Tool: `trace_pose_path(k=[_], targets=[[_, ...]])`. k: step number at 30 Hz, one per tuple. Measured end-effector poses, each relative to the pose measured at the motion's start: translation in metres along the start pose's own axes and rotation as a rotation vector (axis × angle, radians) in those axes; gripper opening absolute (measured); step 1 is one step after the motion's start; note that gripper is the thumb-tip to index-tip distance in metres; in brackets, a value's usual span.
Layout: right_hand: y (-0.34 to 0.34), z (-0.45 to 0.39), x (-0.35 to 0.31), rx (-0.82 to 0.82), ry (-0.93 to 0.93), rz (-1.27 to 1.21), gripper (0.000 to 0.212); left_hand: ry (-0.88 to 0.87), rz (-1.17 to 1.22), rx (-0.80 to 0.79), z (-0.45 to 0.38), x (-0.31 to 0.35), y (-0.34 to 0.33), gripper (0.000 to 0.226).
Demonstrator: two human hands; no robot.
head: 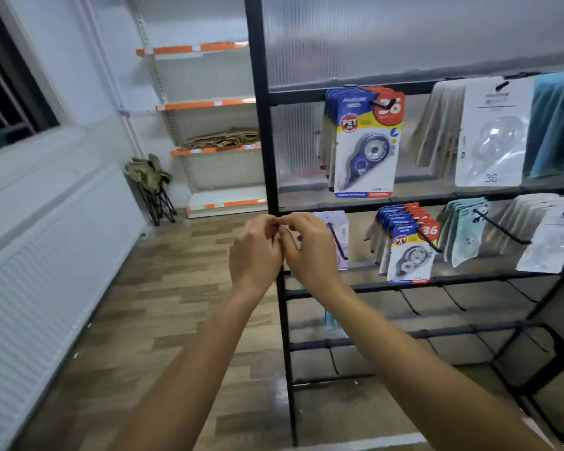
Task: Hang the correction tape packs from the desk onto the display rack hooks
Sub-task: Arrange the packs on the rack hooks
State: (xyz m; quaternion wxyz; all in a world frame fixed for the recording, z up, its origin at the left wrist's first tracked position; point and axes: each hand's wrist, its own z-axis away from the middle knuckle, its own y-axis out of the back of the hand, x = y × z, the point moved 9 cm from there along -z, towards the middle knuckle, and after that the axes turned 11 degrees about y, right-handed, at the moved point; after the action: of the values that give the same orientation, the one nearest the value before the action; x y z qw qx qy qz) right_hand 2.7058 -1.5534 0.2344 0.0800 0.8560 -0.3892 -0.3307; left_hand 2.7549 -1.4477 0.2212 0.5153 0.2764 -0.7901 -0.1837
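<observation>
My left hand (256,252) and my right hand (310,245) are raised together in front of the black display rack's left post (267,141). Their fingertips meet in a pinch. Whether anything small is held between them is hidden. Just behind my right hand a pale correction tape pack (338,222) hangs on a black hook. Several blue-and-red correction tape packs (367,144) hang on the upper rail. Another bunch of blue-and-red packs (407,252) hangs on the rail below. The desk is out of view.
White packs (492,135) and teal packs (466,232) fill hooks further right. Bare hooks (411,304) stick out from the lower rails. An orange-edged shelf unit (209,105) and a folded chair (153,183) stand at the back. A white radiator (46,271) runs along the left wall.
</observation>
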Motion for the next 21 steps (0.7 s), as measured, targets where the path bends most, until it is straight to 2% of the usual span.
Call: trace_pose_path(k=[7, 11, 18, 21], targets=[[-0.105, 0.023, -0.026, -0.226, 0.035, -0.143, 0.024, 0.269, -0.172, 0.049, 0.01, -0.101, 0.046, 0.024], [-0.178, 0.041, -0.037, -0.447, 0.034, -0.207, 0.026, 0.401, -0.284, 0.102, 0.027, -0.161, 0.081, 0.026], [-0.269, 0.08, -0.126, -0.74, 0.263, -0.498, 0.016, 0.745, -0.427, 0.306, 0.09, -0.241, 0.165, 0.024], [-0.297, 0.112, -0.165, -0.874, 0.292, -0.608, 0.019, 0.88, -0.474, 0.398, 0.132, -0.261, 0.203, 0.024]])
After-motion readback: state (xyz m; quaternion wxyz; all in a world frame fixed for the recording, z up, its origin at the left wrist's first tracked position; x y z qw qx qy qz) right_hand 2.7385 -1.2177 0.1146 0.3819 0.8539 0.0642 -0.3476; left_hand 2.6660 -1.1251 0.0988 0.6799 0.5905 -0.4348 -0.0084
